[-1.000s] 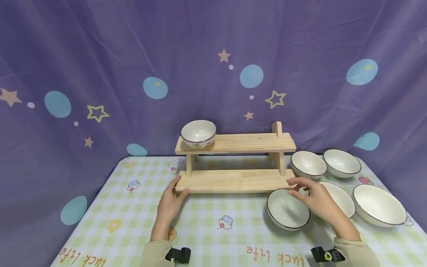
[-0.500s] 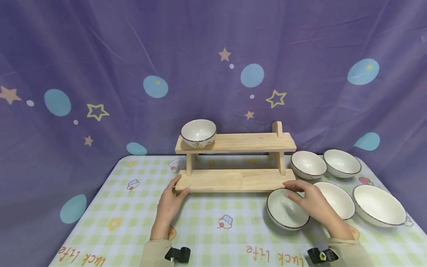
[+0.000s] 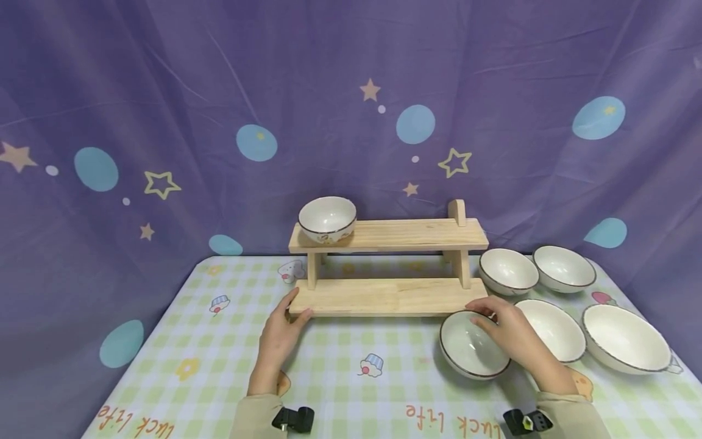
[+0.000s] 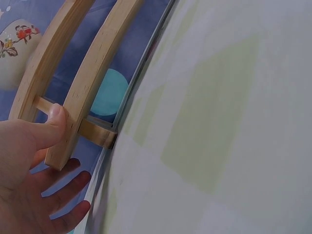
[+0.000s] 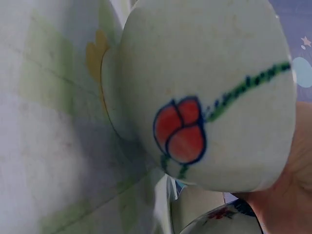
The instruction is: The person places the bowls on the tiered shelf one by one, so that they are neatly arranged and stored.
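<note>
My left hand grips the left end of the lower board of a two-tier wooden shelf; in the left wrist view its thumb presses one face of the wood, while the other fingers spread lower down. At the shelf's front right, a white bowl with a dark rim rests on the table. My right hand pinches that bowl's rim, thumb inside and fingers beyond it. The right wrist view shows a red flower bud on the bowl's outer wall. Another bowl stands on the upper tier's left end.
Right of the shelf stand two round bowls at the back. Nearer are a shallow bowl, partly behind my right hand, and a larger handled dish. A checked tablecloth covers the table; a purple curtain hangs behind.
My right hand has shifted slightly left, closing its thumb and fingers onto the bowl's rim. The left hand, the shelf and the bowls have stayed in place.
</note>
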Demonstrator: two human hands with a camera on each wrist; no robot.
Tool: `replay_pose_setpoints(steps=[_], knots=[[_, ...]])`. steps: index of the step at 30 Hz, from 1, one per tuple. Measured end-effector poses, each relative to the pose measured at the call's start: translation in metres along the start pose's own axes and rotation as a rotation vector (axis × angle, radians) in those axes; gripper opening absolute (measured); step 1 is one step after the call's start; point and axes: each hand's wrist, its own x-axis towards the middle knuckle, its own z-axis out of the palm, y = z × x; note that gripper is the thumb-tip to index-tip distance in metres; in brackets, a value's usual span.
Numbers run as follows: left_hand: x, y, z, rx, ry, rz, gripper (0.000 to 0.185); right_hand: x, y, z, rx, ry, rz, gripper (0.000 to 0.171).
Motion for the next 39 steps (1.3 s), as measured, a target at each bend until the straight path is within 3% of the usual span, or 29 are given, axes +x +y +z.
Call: replay_pose_setpoints(steps=[21, 28, 30, 39], knots=[[-0.002, 0.000, -0.001, -0.015, -0.016, -0.009, 0.069, -0.003, -0.001, -0.005, -0.042, -0.148, 0.061, 0.015], [0.002, 0.000, -0.005, -0.143, -0.018, 0.059, 0.071, 0.000, 0.001, -0.010, -0.031, -0.129, -0.001, 0.013], [0.002, -0.001, -0.005, -0.164, -0.019, 0.051, 0.072, 0.001, 0.002, -0.011, -0.032, -0.133, -0.017, 0.014], [0.004, -0.004, -0.002, -0.126, -0.021, 0.020, 0.069, -0.004, 0.003, -0.018, -0.032, -0.136, -0.001, 0.014]])
